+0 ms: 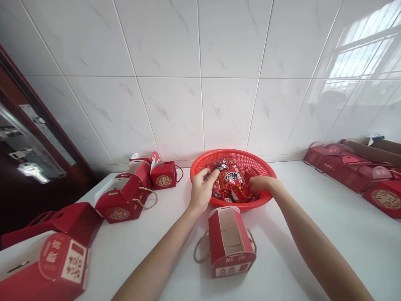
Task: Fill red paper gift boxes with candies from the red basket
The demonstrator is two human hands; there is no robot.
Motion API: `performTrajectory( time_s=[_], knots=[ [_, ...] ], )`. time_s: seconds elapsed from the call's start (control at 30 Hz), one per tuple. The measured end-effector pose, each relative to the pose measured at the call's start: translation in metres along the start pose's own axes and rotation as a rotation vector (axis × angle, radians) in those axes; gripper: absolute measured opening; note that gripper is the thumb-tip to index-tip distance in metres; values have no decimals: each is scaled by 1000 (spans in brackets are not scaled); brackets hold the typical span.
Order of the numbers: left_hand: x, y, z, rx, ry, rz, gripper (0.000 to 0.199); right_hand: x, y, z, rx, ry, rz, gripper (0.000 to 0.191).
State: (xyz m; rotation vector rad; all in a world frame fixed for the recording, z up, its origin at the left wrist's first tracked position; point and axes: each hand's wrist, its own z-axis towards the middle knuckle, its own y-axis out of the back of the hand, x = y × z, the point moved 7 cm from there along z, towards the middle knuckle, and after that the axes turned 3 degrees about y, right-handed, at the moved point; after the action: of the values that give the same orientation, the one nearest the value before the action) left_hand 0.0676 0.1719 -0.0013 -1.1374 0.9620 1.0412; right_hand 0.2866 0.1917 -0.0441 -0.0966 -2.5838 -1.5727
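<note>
A red plastic basket [233,205] holds several shiny red snack packets [233,177] and stands against the tiled wall. My left hand [202,188] is at the basket's left side, thumb and fingers closed on a small dark-and-red snack packet [222,164]. On the other side, my right hand [261,184] reaches down among the packets; its fingertips are hidden, so I cannot see whether it grips one. In front of the basket, between my forearms, stands a red gift box [230,234] with its top open and rope handles at both sides.
Several red gift boxes [120,202] line the left side of the white table [175,234], some with tops open. More closed red boxes [340,165] sit in a row at the right, beside brown cardboard [372,151]. A dark door with keys [33,170] is at far left.
</note>
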Motion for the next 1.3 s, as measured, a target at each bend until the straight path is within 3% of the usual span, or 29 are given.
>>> performTrajectory(
  time_s=[0.1, 0.33, 0.6, 0.93, 1.17, 1.3],
  knots=[
    [-1, 1, 0, -3, -13, 16, 49, -1, -5, -2, 100, -52, -49, 24],
    [-1, 0, -2, 5, 6, 7, 52, 0, 1, -1, 31, -34, -91, 29],
    [-1, -2, -1, 25, 9, -24, 49, 2, -5, -1, 126, -29, -124, 26],
    [-2, -3, -2, 38, 3, -28, 46, 12, 16, -15, -112, 87, -14, 12],
    [-6, -3, -3, 29, -1, -28, 48, 10, 4, -13, 36, -3, -31, 20],
    [-6, -3, -3, 27, -4, -18, 47, 8, 2, -9, 44, 1, 4, 20]
  ],
)
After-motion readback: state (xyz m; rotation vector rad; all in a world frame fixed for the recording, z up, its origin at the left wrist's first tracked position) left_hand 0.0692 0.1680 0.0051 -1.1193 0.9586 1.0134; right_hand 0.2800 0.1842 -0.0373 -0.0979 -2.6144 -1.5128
